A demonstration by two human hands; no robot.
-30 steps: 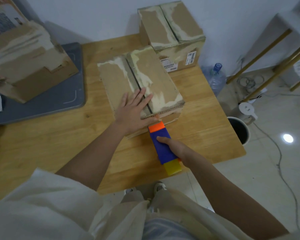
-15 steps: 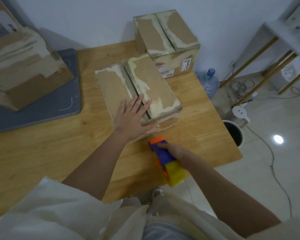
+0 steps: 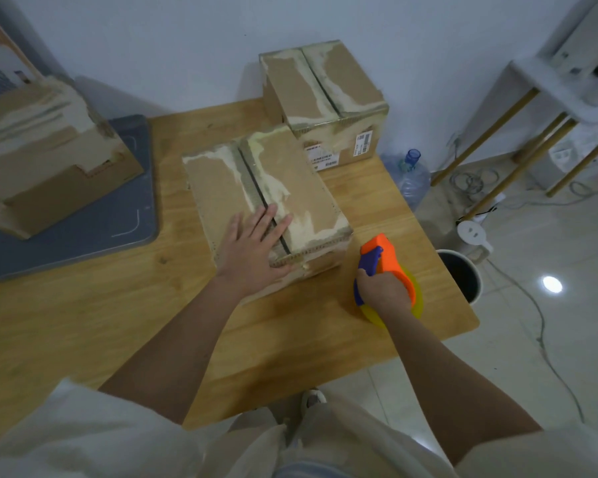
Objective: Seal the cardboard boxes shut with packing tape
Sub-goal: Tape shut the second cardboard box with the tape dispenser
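A flat cardboard box [image 3: 218, 188] with torn, pale patches lies in the middle of the wooden table [image 3: 83, 322], its two top flaps meeting at a dark seam. My left hand [image 3: 252, 250] presses flat on the near end of the box, fingers spread across the seam. To the right of the box, my right hand [image 3: 382, 291] grips a tape dispenser [image 3: 389, 267] with an orange head, blue handle and yellow roll, held low over the table. A second, taller box [image 3: 325, 94] stands behind, against the wall.
A third box [image 3: 45, 157] sits at the left on a grey mat [image 3: 118, 222]. Off the table's right edge are a water jug [image 3: 411, 174], a dark bin [image 3: 463, 277], cables on the floor and a white stand with wooden legs [image 3: 532, 98].
My right hand has drawn the tape dispenser away from the box's near end and swung it to the right of the box. My left hand stays pressed on the flaps.
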